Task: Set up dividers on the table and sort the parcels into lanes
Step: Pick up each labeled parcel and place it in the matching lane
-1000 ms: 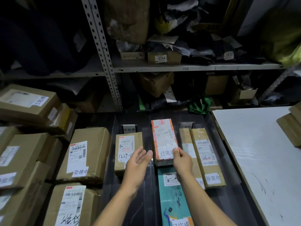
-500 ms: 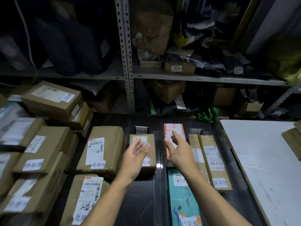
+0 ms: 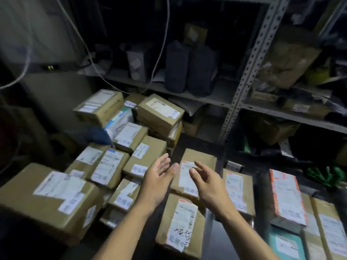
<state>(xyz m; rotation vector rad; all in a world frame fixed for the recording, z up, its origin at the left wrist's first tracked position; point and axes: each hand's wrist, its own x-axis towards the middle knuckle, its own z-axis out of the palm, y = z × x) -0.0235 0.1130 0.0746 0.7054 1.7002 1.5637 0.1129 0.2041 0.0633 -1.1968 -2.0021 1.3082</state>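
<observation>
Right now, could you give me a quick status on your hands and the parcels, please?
Left hand and right hand open, empty. Both above brown parcel. Unsorted parcel pile on left. Nothing in the way.

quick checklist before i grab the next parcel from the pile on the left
1. Left hand free: ok, fingers straight, holding nothing.
2. Right hand free: ok, open, palm turned inward, holding nothing.
3. Unsorted pile in view: ok, brown boxes stacked at left.
4. Pile stable: cannot tell, boxes lie tilted and overlapping, so lifting a lower one may shift the rest.
5. Labels readable for choosing a lane: not ok, the picture is blurred and dim.
6. Lanes have room: cannot tell, only the orange-edged parcel and its neighbours show at right.
</observation>
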